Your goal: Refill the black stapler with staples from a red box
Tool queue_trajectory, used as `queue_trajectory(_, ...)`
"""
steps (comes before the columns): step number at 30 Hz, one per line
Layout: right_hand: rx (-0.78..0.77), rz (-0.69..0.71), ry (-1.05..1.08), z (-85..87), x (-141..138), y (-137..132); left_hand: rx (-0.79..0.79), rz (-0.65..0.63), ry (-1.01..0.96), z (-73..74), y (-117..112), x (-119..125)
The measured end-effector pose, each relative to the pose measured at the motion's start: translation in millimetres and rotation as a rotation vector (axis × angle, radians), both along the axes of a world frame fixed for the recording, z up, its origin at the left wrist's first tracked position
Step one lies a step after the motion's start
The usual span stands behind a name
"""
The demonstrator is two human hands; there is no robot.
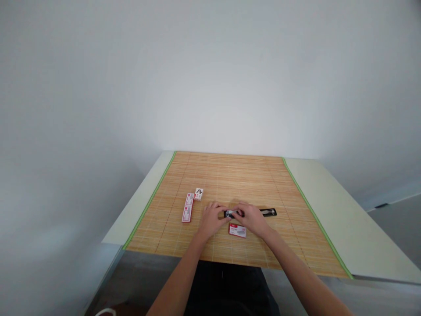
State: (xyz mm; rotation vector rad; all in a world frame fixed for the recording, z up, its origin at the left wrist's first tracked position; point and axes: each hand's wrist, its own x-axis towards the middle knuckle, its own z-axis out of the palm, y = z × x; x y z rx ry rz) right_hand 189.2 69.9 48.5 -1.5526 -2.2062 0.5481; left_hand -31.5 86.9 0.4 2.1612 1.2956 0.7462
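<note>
A long black stapler (269, 212) lies opened out flat on the bamboo mat, pointing left to right. My left hand (210, 219) is closed on its left end, thumb on the near side and fingers on the far side. My right hand (251, 218) pinches at the stapler's middle, its fingertips close to those of the left. The right hand covers part of the stapler, and anything small between its fingers is hidden. Just below the stapler lies a red-and-white staple box (237, 231), touched by neither hand.
Two more red-and-white boxes (187, 214) (189, 199) lie end to end left of my hands. A smaller white box (198, 194) sits beside their far end. The bamboo mat (230, 171) has green edging and covers the white table (144, 193); a wall rises behind.
</note>
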Motion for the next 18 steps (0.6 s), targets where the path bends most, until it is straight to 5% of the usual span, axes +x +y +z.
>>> queue_trajectory(10,-0.027,0.039,-0.030,4.9,2.9,3.3,-0.004,0.003,-0.026,-2.0,0.9,0.1)
queue_trajectory(18,0.003,-0.079,-0.089,-1.3,14.1,-20.8,-0.003,0.014,-0.021,1.9,-0.3,0.4)
